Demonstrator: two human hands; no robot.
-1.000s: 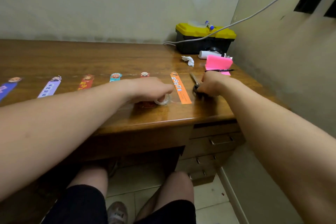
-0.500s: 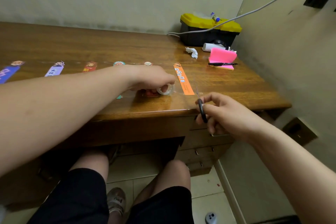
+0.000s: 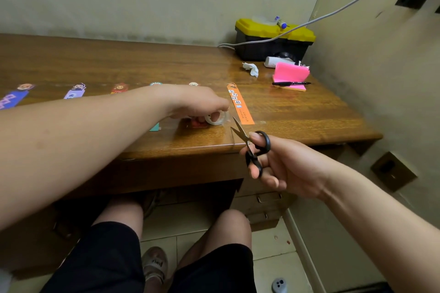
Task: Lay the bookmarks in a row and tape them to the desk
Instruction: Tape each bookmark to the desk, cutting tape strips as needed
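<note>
The person is sitting at the desk (image 3: 119,64) and is pressing a roll of clear tape (image 3: 217,118) down near the front edge with the left hand (image 3: 197,102), fingers curled over it. The right hand (image 3: 282,166) is gripping small black scissors (image 3: 252,146), thumb and fingers through the loops. The blades are standing apart just at the front edge, pointing toward the roll. Six bookmarks (image 3: 119,88) are lying in a row along the desk, from the purple bookmark (image 3: 12,100) by the left edge to the orange bookmark (image 3: 240,107) just right of the roll. The arm is hiding parts of the middle ones. I think the tape is about to be cut. To do it well, the person should pull the tape tight and flat, slide the blades in close beside the roll, and snip clear of the orange bookmark and the fingers. The tape is see-through, so I cannot tell where it ends. In the far right corner a yellow toolbox (image 3: 273,38), pink sticky notes (image 3: 291,75), a pen (image 3: 290,83) and a crumpled tissue (image 3: 251,69) are sitting well out of the way.
</note>
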